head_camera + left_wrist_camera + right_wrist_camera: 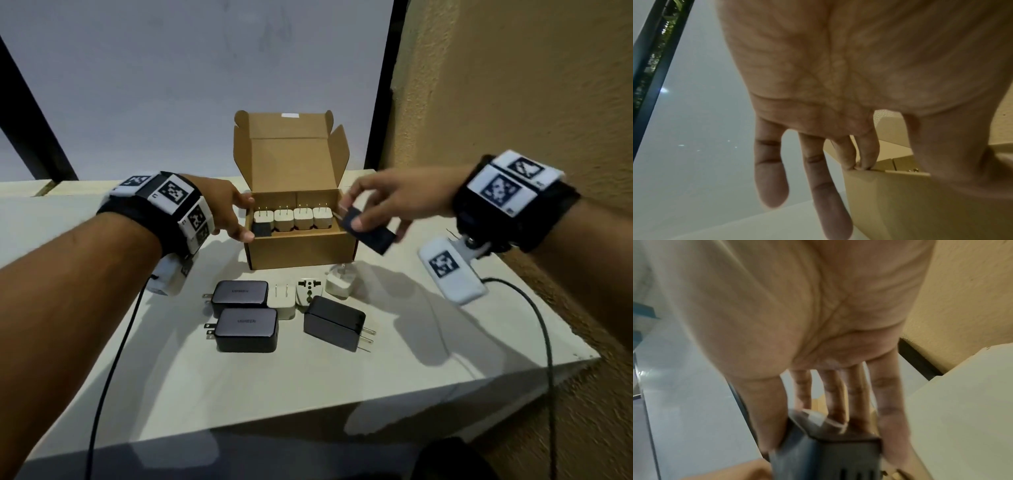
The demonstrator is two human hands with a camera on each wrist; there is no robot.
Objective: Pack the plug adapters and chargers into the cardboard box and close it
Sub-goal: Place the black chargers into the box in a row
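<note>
While left grip (pixel 227 214) loosely touching box (pixel 298 248) rim, right grip (pixel 383 205) clasping dark charger (pixel 368 233) beside right wall.

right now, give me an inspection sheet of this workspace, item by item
surface: white table, lit unevenly with shadows
job's things: cardboard box open, lid upright; four white adapters in a row inside, prongs up, a dark charger at their left end; on the table in front, three black chargers and three white adapters
clutter: nothing seen
grippers: left hand steadies the box's left wall with straight fingers; right hand pinches a black charger at the box's right edge
cables: black cable and black cable trail from the wrist cameras
surroundings: textured tan wall on the right, pale panel behind
</note>
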